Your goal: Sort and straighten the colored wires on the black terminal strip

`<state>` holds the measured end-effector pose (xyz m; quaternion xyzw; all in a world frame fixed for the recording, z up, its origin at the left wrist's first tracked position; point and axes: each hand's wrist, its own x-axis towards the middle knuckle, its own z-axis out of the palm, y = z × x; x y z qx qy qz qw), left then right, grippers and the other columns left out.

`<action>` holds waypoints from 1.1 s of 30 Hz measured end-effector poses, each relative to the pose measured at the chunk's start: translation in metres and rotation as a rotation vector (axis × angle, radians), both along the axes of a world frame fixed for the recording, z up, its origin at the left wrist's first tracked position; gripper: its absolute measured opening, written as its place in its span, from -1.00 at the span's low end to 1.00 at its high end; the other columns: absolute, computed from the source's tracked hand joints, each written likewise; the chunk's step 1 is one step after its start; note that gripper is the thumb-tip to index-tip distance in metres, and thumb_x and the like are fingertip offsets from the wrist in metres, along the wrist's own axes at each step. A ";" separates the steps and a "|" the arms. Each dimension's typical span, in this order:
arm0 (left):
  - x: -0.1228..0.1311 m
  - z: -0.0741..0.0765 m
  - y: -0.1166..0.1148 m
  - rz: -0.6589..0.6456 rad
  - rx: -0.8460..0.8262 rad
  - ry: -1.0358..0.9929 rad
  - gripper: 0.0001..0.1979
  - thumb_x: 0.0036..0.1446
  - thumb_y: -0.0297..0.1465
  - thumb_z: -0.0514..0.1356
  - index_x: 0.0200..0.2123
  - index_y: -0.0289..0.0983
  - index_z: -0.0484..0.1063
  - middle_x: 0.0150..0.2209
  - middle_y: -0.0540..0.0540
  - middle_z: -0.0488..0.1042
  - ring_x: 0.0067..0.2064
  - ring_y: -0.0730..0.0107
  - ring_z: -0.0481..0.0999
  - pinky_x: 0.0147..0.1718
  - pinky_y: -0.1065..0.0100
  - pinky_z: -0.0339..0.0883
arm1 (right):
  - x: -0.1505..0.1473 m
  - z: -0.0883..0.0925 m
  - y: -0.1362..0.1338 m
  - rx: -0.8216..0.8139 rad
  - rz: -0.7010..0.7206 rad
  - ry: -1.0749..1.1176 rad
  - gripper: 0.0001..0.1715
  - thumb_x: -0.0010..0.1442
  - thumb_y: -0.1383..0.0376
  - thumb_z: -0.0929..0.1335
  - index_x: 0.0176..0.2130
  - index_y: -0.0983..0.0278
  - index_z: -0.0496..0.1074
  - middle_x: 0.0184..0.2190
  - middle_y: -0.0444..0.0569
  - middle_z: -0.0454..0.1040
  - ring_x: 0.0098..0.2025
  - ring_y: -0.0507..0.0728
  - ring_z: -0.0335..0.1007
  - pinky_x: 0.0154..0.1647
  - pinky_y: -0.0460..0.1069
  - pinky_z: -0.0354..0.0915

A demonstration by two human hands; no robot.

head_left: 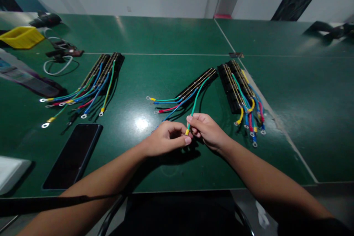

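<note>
A green wire [196, 100] runs from a black terminal strip [199, 83] towards me and ends in a yellow-sleeved lug [187, 132]. My left hand [169, 137] pinches the lug end between thumb and fingers, which hide the ring. Just above the yellow sleeve, my right hand [206, 129] grips the green wire, its fingers curled. Blue, red and green wires with ring lugs [159, 111] fan out to the left from the same strip and lie on the table.
More wired strips lie at left [95, 77] and right [235, 84] on the green table [132, 81]. A phone [74, 156] rests near my left forearm. Further left are a white box [12, 173], a yellow bin [22, 37] and a cable loop [59, 67].
</note>
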<state>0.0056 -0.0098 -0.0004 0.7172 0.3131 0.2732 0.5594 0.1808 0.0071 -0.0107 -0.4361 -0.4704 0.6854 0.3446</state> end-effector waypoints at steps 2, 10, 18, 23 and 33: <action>-0.001 -0.001 0.000 0.057 0.222 0.067 -0.77 0.12 -0.27 0.23 -0.39 -0.35 0.42 -0.49 -0.03 0.44 -0.47 0.50 0.38 -0.47 0.45 0.24 | 0.000 0.000 0.000 -0.014 -0.009 0.007 -0.54 0.12 0.02 0.36 -0.53 0.29 0.21 -0.71 -0.26 0.17 -0.70 -0.11 -0.04 -0.68 -0.15 -0.13; -0.005 -0.014 0.007 0.200 0.874 0.116 -0.76 0.11 -0.22 0.27 -0.32 -0.29 0.40 -0.45 -0.03 0.44 -0.43 0.47 0.39 -0.44 0.45 0.28 | 0.001 0.003 0.000 0.000 -0.004 -0.073 -0.58 0.13 0.06 0.35 -0.54 0.28 0.21 -0.76 -0.27 0.14 -0.74 -0.11 -0.06 -0.72 -0.14 -0.16; -0.008 -0.021 0.014 0.152 1.044 0.072 -0.81 0.16 -0.48 0.20 -0.12 -0.25 0.43 -0.27 -0.11 0.49 -0.28 0.40 0.44 -0.30 0.36 0.35 | 0.002 -0.001 0.001 0.048 0.029 -0.158 -0.61 0.18 0.08 0.31 -0.53 0.28 0.23 -0.75 -0.26 0.17 -0.73 -0.09 0.00 -0.71 -0.14 -0.11; -0.001 -0.014 0.012 0.166 0.939 0.056 -0.96 0.19 -0.44 0.18 -0.28 -0.28 0.43 -0.39 -0.07 0.49 -0.35 0.43 0.44 -0.34 0.39 0.32 | 0.002 -0.004 0.001 0.115 0.065 -0.206 -0.63 0.18 0.09 0.31 -0.50 0.28 0.24 -0.70 -0.23 0.22 -0.69 -0.07 0.05 -0.68 -0.14 -0.06; -0.001 -0.020 0.011 0.185 0.957 0.025 -0.96 0.18 -0.45 0.20 -0.26 -0.28 0.42 -0.35 -0.09 0.49 -0.33 0.45 0.43 -0.32 0.41 0.31 | 0.001 -0.001 0.000 0.123 0.078 -0.251 -0.61 0.20 0.09 0.29 -0.52 0.28 0.23 -0.73 -0.24 0.20 -0.72 -0.08 0.03 -0.71 -0.14 -0.07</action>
